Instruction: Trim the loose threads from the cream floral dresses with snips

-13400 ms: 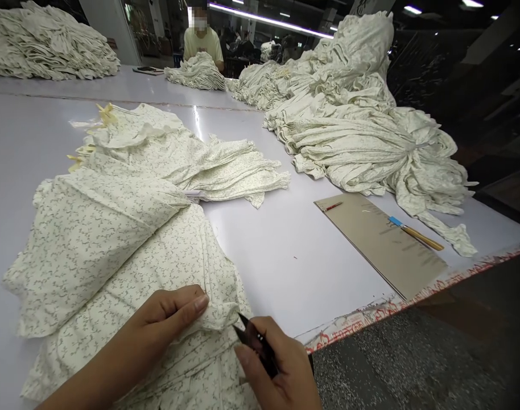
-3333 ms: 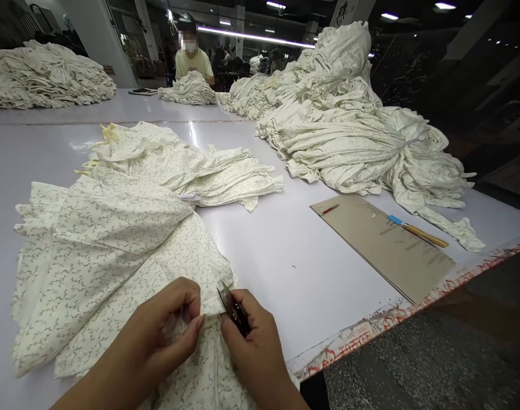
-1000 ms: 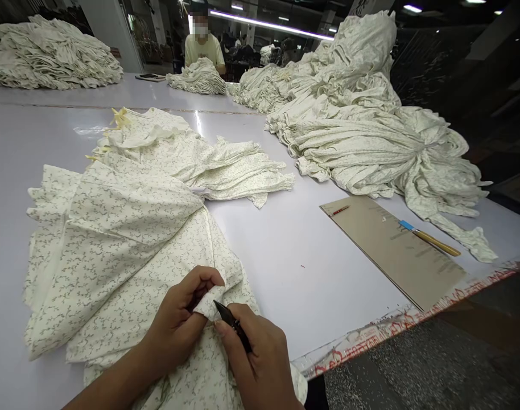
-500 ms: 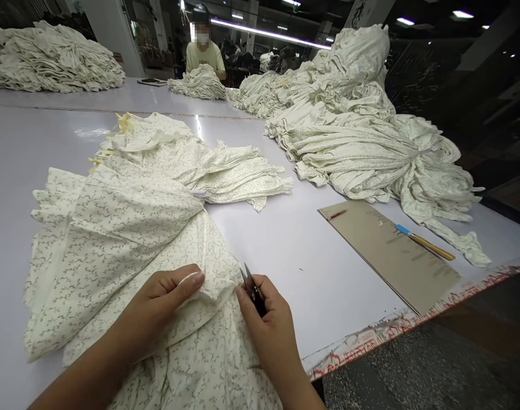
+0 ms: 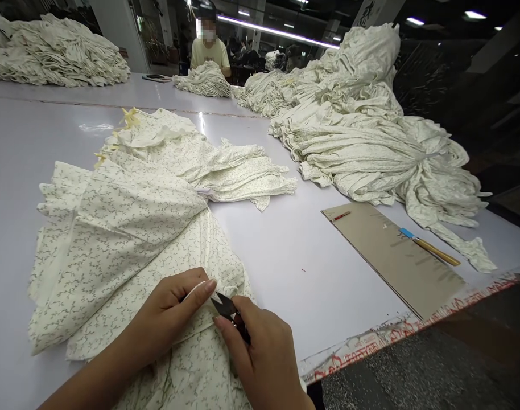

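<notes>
A cream garment (image 5: 115,228) with a small grey leaf print lies spread on the white table (image 5: 294,250) in front of me. My left hand (image 5: 170,310) pinches a fold of its hem between thumb and fingers. My right hand (image 5: 260,359) is closed on small black thread snips (image 5: 228,310), whose blades are apart and point at the pinched hem, right by my left fingertips.
A flat stack of the same garments (image 5: 209,159) lies behind. Big heaps of fabric (image 5: 371,131) fill the right and back left (image 5: 59,51). A cardboard sheet (image 5: 392,256) with a red pen (image 5: 341,216) and a yellow-handled tool (image 5: 430,247) lies at right. A person (image 5: 209,48) stands far off.
My right hand drew back toward me and turned the snips leftward, onto the hem. My left hand shifted its pinch a little along the fold.
</notes>
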`<act>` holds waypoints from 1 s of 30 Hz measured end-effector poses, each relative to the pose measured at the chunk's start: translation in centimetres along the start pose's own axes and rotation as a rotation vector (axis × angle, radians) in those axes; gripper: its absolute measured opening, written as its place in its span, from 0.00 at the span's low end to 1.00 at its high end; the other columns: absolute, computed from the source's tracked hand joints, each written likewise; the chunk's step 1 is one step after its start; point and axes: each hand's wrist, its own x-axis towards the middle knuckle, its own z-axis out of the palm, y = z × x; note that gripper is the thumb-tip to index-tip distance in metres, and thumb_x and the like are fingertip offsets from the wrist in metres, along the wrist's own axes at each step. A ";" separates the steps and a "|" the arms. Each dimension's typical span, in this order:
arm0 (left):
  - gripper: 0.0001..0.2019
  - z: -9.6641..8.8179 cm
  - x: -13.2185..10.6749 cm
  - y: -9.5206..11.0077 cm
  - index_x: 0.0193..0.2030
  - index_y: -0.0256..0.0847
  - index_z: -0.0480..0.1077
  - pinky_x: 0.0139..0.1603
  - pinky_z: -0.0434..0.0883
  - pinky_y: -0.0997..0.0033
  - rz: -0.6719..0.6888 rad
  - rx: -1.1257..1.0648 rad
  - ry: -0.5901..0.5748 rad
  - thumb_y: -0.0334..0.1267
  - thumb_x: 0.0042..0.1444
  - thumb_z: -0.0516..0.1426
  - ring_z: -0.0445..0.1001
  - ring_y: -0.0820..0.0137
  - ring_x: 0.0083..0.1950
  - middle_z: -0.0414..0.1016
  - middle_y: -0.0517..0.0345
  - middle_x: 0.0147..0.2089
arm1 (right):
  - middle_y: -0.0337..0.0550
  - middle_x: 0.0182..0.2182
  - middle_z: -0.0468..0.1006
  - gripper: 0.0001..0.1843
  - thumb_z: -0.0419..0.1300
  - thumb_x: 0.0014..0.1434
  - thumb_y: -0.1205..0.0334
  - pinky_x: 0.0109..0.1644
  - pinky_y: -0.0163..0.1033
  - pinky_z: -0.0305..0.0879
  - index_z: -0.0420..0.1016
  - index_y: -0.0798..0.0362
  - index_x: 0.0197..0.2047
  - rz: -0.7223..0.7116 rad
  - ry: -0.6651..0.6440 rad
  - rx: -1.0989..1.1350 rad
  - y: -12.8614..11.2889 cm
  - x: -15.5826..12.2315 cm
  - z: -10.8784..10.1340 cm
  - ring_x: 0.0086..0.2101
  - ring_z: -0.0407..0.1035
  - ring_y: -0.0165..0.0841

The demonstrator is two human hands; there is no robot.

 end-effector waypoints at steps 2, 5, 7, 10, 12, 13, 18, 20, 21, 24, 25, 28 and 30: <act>0.23 0.1 0.0 -0.1 0.21 0.41 0.53 0.29 0.56 0.72 0.004 0.013 0.003 0.51 0.64 0.50 0.54 0.72 0.27 0.53 0.64 0.25 | 0.37 0.20 0.75 0.17 0.47 0.70 0.53 0.26 0.34 0.53 0.73 0.52 0.38 -0.019 0.037 -0.032 0.0 -0.1 0.0 0.20 0.68 0.32; 0.23 0.0 0.2 -0.3 0.21 0.41 0.51 0.28 0.54 0.72 -0.004 0.008 0.006 0.51 0.63 0.50 0.51 0.72 0.27 0.51 0.65 0.24 | 0.36 0.20 0.74 0.19 0.46 0.70 0.53 0.26 0.34 0.52 0.72 0.52 0.35 -0.005 0.035 -0.034 0.2 -0.4 -0.2 0.20 0.67 0.31; 0.23 -0.1 0.2 -0.3 0.21 0.41 0.51 0.28 0.54 0.73 -0.021 -0.018 0.002 0.52 0.63 0.50 0.51 0.73 0.27 0.50 0.65 0.24 | 0.36 0.21 0.75 0.16 0.49 0.69 0.52 0.27 0.34 0.52 0.72 0.52 0.37 0.009 0.001 -0.026 0.4 -0.7 -0.3 0.21 0.67 0.31; 0.24 -0.3 0.3 -0.3 0.22 0.41 0.50 0.28 0.55 0.73 -0.065 -0.090 -0.011 0.53 0.63 0.50 0.50 0.73 0.27 0.50 0.65 0.25 | 0.36 0.22 0.75 0.16 0.50 0.68 0.50 0.27 0.35 0.51 0.72 0.51 0.38 0.014 0.011 -0.024 0.8 -1.1 0.0 0.21 0.66 0.32; 0.24 -0.4 0.2 -0.3 0.22 0.41 0.50 0.27 0.54 0.74 -0.090 -0.123 -0.022 0.53 0.62 0.51 0.49 0.73 0.27 0.49 0.66 0.25 | 0.36 0.22 0.75 0.17 0.48 0.69 0.49 0.28 0.35 0.51 0.71 0.50 0.39 -0.009 0.056 -0.053 0.9 -1.1 0.3 0.21 0.66 0.32; 0.24 -0.4 0.2 -0.3 0.22 0.41 0.50 0.27 0.54 0.74 -0.098 -0.131 -0.026 0.54 0.62 0.51 0.48 0.73 0.27 0.49 0.66 0.25 | 0.36 0.22 0.75 0.18 0.47 0.70 0.49 0.29 0.36 0.51 0.71 0.50 0.40 -0.027 0.077 -0.075 0.9 -1.0 0.5 0.22 0.66 0.33; 0.25 -0.4 0.2 -0.3 0.21 0.42 0.49 0.27 0.53 0.74 -0.104 -0.144 -0.016 0.54 0.61 0.51 0.47 0.73 0.27 0.48 0.66 0.24 | 0.37 0.23 0.77 0.18 0.45 0.72 0.54 0.29 0.36 0.52 0.72 0.53 0.40 -0.117 0.091 -0.155 0.2 -0.3 0.0 0.22 0.67 0.33; 0.24 -0.3 0.3 -0.4 0.21 0.42 0.49 0.27 0.53 0.74 -0.103 -0.132 -0.007 0.53 0.61 0.51 0.47 0.73 0.27 0.48 0.66 0.24 | 0.37 0.24 0.77 0.18 0.46 0.72 0.55 0.28 0.36 0.52 0.72 0.54 0.39 -0.129 0.063 -0.158 -0.1 -0.2 -0.3 0.22 0.68 0.32; 0.24 -0.3 0.3 -0.5 0.21 0.42 0.49 0.27 0.53 0.74 -0.100 -0.122 -0.005 0.53 0.61 0.51 0.47 0.72 0.27 0.48 0.66 0.24 | 0.37 0.24 0.77 0.18 0.46 0.72 0.55 0.28 0.36 0.53 0.72 0.54 0.39 -0.126 0.052 -0.154 -0.1 -0.2 -0.3 0.22 0.68 0.32; 0.24 -0.3 0.3 -0.5 0.21 0.42 0.49 0.28 0.54 0.73 -0.097 -0.092 -0.012 0.53 0.62 0.51 0.48 0.72 0.27 0.49 0.66 0.24 | 0.36 0.22 0.76 0.19 0.45 0.72 0.53 0.27 0.35 0.51 0.73 0.52 0.38 -0.098 0.099 -0.112 0.0 -0.6 0.2 0.21 0.66 0.32; 0.24 -0.3 0.3 -0.5 0.21 0.41 0.50 0.29 0.54 0.73 -0.095 -0.086 -0.014 0.53 0.62 0.51 0.48 0.73 0.27 0.49 0.66 0.24 | 0.35 0.21 0.75 0.19 0.45 0.72 0.53 0.27 0.35 0.50 0.73 0.52 0.38 -0.086 0.125 -0.097 0.1 -0.7 0.5 0.20 0.65 0.31; 0.25 -0.3 0.4 -0.3 0.21 0.41 0.49 0.29 0.54 0.73 -0.092 -0.073 -0.015 0.54 0.62 0.50 0.48 0.73 0.27 0.49 0.66 0.24 | 0.34 0.19 0.73 0.20 0.44 0.71 0.52 0.26 0.36 0.48 0.72 0.50 0.38 -0.057 0.182 -0.079 0.4 -1.2 1.2 0.19 0.62 0.32; 0.25 -0.3 0.5 -0.3 0.21 0.41 0.50 0.29 0.54 0.73 -0.088 -0.064 -0.016 0.54 0.62 0.50 0.49 0.72 0.27 0.49 0.66 0.24 | 0.34 0.19 0.73 0.19 0.44 0.71 0.52 0.26 0.36 0.48 0.72 0.50 0.38 -0.042 0.165 -0.082 0.5 -1.4 1.3 0.19 0.63 0.32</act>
